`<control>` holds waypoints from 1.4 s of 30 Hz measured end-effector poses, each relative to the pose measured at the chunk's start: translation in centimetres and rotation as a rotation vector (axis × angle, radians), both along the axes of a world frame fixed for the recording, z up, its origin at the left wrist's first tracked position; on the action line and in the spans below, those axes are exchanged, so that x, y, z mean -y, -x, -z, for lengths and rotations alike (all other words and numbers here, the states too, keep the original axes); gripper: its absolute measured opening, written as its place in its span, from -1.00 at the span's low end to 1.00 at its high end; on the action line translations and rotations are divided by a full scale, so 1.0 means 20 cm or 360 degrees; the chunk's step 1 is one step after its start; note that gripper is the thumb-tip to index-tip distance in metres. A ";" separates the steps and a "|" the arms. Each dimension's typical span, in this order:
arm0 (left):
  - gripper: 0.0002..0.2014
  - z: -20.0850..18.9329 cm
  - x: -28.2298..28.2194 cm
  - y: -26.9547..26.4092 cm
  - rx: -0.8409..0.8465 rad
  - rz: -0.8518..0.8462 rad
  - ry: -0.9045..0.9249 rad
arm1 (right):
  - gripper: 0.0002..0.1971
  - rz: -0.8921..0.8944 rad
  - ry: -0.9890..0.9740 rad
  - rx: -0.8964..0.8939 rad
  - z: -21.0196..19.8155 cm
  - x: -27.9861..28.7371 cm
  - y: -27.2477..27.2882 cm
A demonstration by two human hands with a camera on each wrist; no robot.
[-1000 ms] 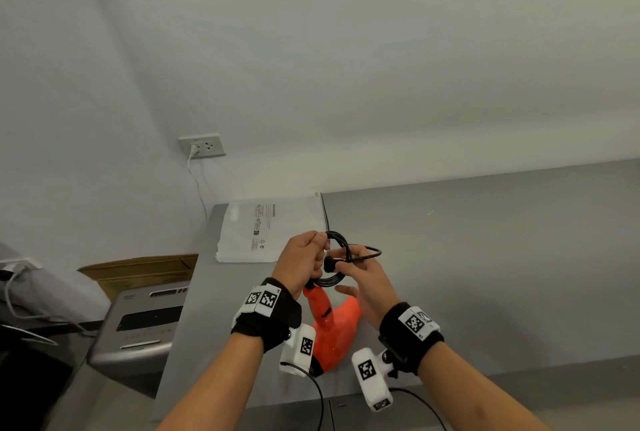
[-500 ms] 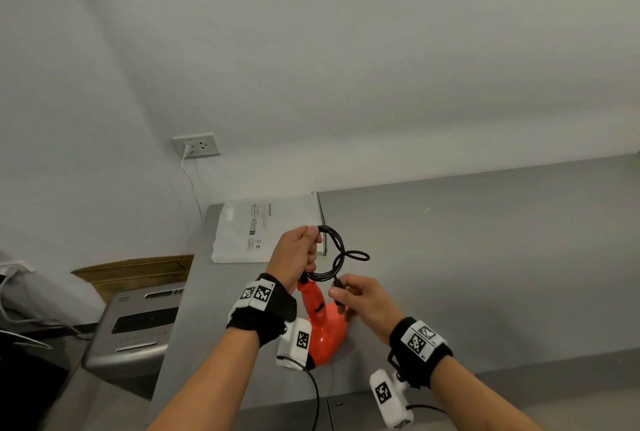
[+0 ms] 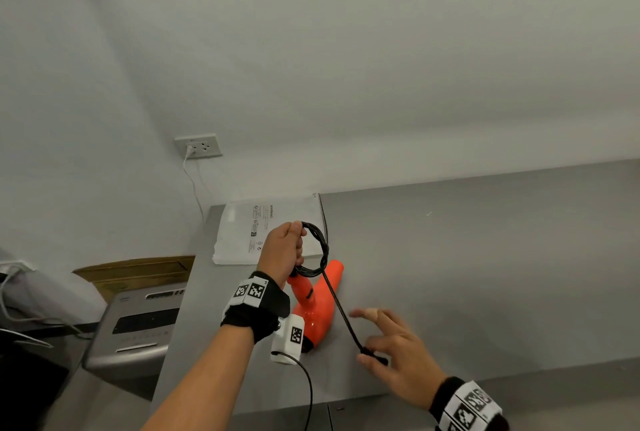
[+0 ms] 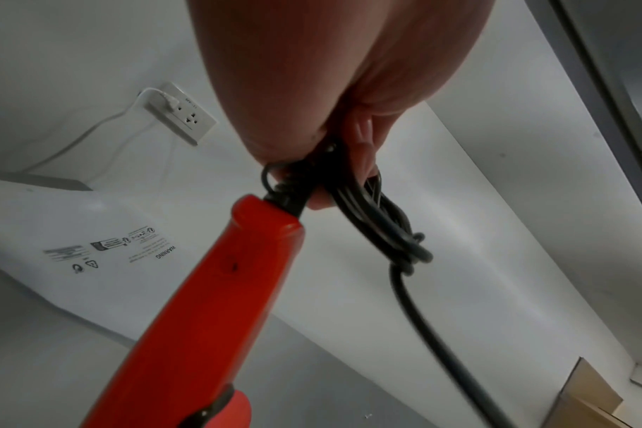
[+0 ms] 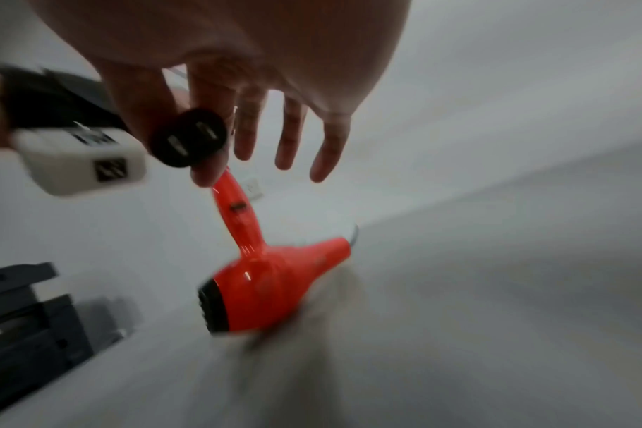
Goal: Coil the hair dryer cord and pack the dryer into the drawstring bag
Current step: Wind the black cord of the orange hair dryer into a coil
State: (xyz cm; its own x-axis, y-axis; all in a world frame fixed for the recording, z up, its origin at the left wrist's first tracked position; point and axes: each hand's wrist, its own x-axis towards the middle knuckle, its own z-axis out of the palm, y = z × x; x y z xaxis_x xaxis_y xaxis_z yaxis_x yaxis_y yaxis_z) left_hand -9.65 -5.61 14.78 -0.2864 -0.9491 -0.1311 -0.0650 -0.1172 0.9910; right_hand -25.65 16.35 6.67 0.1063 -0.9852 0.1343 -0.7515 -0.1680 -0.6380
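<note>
Hair dryer (image 3: 317, 309) lay on the table (image 3: 485, 257), drawstring bag (image 3: 242, 233) right behind it, wall outlet (image 3: 199, 146) further back-left.

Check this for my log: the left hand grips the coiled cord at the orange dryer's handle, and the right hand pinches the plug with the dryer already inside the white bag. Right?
Not quite. The dryer lies on the grey table, outside the white bag, as the head view shows. The left hand does grip the coiled cord; the right hand pinches the plug.

a wall socket (image 3: 199, 146) with a white plug, a cardboard box (image 3: 138, 270), a grey machine (image 3: 138, 323).
</note>
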 end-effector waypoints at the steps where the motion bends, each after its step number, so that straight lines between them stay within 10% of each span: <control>1: -0.70 0.00 0.00 0.00 -0.0009 0.0004 0.0002 | -0.72 -0.0080 0.0013 -0.0039 -0.11 0.00 -0.02; 7: -0.69 -0.01 -0.04 0.03 -0.0046 0.0099 0.0020 | -0.51 -0.0243 -0.0029 0.1069 -0.59 0.15 -0.09; 17: -0.66 -0.02 -0.12 0.02 -0.0008 0.0273 0.0112 | -0.70 0.0287 -0.0074 0.0330 -0.46 0.45 -0.13; 30: -0.71 -0.06 -0.13 0.01 -0.0226 0.0564 -0.0034 | -0.68 0.0075 0.0160 0.0047 -0.46 0.53 -0.09; 35: -0.73 -0.06 -0.13 0.00 -0.0220 0.0561 -0.0029 | -0.74 0.0565 0.0525 0.0254 -0.49 0.53 -0.06; 42: -0.73 -0.07 -0.14 0.00 -0.0247 0.0414 -0.0202 | -0.84 0.0526 -0.0180 0.1126 -0.47 0.58 -0.03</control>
State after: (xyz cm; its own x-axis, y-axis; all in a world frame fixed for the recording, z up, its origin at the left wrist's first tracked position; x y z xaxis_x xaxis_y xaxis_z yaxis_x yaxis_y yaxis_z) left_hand -9.67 -2.74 16.26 -0.5432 -0.8203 -0.1793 0.0417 -0.2396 0.9700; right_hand -24.96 4.69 16.10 -0.2679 -0.9625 -0.0425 -0.1602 0.0880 -0.9832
